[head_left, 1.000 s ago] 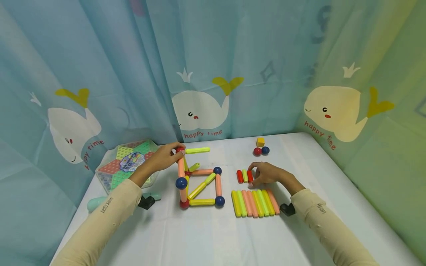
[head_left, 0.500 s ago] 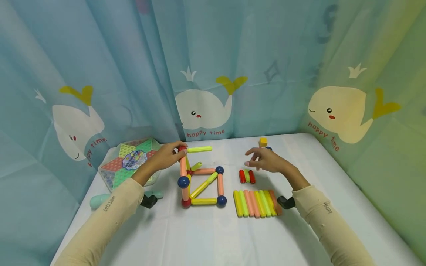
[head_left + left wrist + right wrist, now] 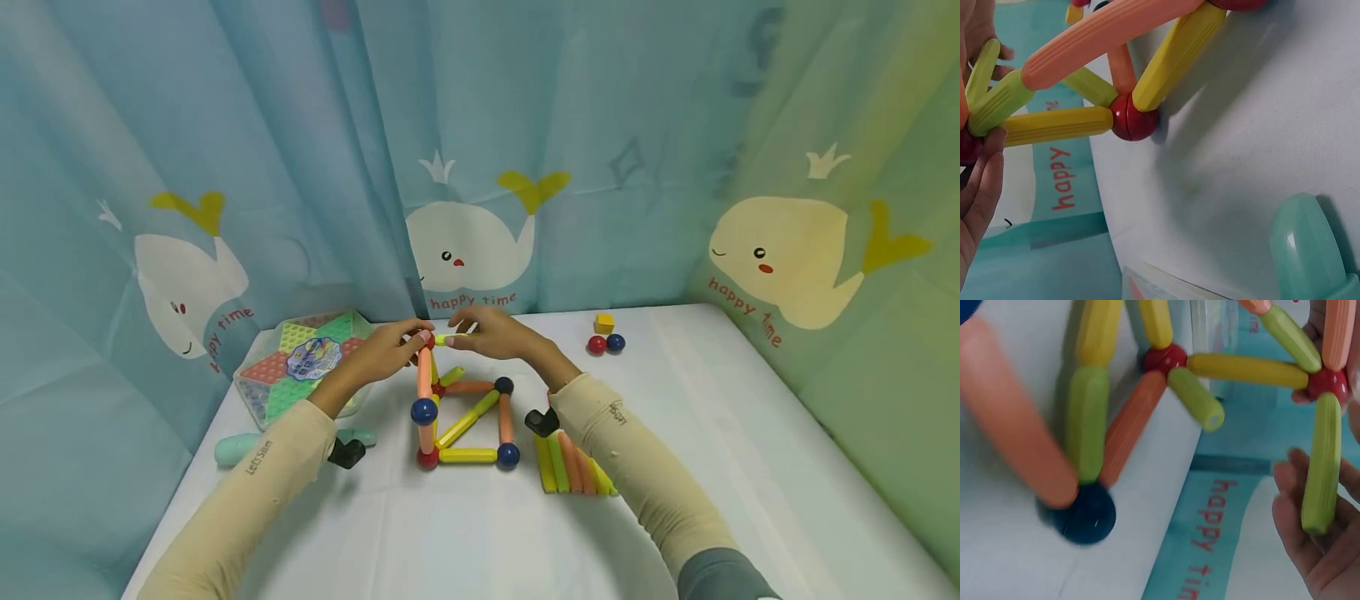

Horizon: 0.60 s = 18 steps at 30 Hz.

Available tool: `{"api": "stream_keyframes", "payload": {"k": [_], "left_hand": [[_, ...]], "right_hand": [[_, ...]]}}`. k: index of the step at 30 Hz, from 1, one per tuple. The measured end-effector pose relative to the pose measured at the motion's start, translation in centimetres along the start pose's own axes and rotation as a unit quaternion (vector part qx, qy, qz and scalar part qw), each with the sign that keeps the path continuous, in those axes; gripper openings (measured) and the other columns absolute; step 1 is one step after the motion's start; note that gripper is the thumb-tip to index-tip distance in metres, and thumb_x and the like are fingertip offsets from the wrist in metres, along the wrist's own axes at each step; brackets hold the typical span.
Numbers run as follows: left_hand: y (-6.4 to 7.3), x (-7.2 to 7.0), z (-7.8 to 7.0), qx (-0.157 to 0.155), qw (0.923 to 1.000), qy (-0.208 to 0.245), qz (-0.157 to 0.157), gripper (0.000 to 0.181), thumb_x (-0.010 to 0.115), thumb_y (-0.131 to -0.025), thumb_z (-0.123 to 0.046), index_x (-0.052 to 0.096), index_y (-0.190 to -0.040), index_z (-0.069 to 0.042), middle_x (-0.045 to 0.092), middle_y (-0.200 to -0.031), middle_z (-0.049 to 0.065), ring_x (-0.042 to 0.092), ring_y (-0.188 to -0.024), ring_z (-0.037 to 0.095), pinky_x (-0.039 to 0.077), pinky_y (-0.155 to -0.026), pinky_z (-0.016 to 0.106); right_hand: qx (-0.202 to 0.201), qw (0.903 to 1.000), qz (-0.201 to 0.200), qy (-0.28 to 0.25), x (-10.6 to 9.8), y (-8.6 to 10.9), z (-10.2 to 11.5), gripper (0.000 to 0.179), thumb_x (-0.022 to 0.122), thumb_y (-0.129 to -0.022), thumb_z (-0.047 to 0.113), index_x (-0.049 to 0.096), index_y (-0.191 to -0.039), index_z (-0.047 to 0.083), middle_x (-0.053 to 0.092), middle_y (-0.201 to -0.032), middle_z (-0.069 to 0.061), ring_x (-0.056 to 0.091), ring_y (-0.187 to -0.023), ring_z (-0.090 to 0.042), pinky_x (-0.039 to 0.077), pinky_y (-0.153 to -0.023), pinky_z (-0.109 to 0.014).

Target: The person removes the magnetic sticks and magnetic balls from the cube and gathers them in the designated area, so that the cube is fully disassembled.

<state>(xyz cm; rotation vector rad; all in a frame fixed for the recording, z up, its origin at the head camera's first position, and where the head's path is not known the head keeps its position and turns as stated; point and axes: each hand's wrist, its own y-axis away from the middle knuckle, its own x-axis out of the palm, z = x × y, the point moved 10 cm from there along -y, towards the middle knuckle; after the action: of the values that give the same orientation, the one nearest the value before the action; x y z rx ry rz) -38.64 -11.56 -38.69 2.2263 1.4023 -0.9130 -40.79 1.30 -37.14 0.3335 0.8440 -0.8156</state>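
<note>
Across a white-covered tabletop (image 3: 450,533), before a pale blue curtain (image 3: 637,83) printed with white whales, a person in beige sleeves (image 3: 285,467) has both hands at a framework of glossy plastic rods and balls (image 3: 468,456). At far left lies a rounded teal plastic object (image 3: 235,449), just nearer than an octagonal, clear-lidded case (image 3: 313,358) bearing a star of coloured triangles. The left hand (image 3: 384,350) comes next, its thumb and fingers pinching a glossy red ball (image 3: 1327,384) at the framework's top rear corner. From that ball, salmon rods (image 3: 425,373) run by way of a dark blue ball (image 3: 423,412) to a lower red ball (image 3: 427,459) on the tabletop. The framework's four-sided base spreads rightward, dark blue balls (image 3: 507,455) at its two right corners. Above it, the right hand (image 3: 495,333) has its fingers bent about a light green plastic rod (image 3: 1322,462) that juts from the pinched ball; whether they grip it cannot be told. Farther right, the beige sleeve partly covers a row of yellow, light green and salmon plastic rods (image 3: 573,468). Beyond, at far right, a loose red ball (image 3: 596,345) and a loose blue ball (image 3: 616,343) sit side by side, just in front of a small yellow cube (image 3: 604,324).
</note>
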Motion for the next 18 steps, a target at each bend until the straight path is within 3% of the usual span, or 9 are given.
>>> {"api": "stream_keyframes", "payload": {"k": [6,12,18], "left_hand": [[0.1,0.0,0.1,-0.005,0.9999,-0.001,-0.01,0.035,0.046,-0.108,-0.031,0.059,-0.128,-0.005,0.068,-0.11,0.011,0.07,-0.089,0.019,0.058,-0.079,0.033],[0.1,-0.1,0.0,-0.009,0.9998,-0.003,-0.016,0.034,0.047,-0.108,-0.03,0.06,-0.128,-0.006,0.068,-0.109,0.009,0.069,-0.087,0.018,0.058,-0.078,0.033],[0.3,-0.3,-0.1,-0.004,0.9999,-0.003,-0.015,0.034,0.046,-0.108,-0.03,0.059,-0.128,-0.006,0.068,-0.109,0.01,0.07,-0.086,0.018,0.058,-0.078,0.033]], "right_hand": [[0.003,0.999,0.036,-0.027,1.8,-1.1,0.5,0.024,0.062,-0.101,0.026,0.067,-0.114,0.007,0.07,-0.097,-0.013,0.067,-0.074,-0.022,0.056,-0.067,-0.03],[0.005,1.0,0.005,0.005,1.7,-1.0,1.0,0.022,0.06,-0.099,0.03,0.069,-0.097,0.01,0.068,-0.09,-0.006,0.059,-0.081,-0.017,0.047,-0.067,-0.027],[-0.001,0.9997,-0.016,0.019,1.4,-1.0,0.6,0.025,0.064,-0.098,0.036,0.067,-0.087,0.013,0.065,-0.085,-0.002,0.056,-0.076,-0.015,0.046,-0.063,-0.027]]}}
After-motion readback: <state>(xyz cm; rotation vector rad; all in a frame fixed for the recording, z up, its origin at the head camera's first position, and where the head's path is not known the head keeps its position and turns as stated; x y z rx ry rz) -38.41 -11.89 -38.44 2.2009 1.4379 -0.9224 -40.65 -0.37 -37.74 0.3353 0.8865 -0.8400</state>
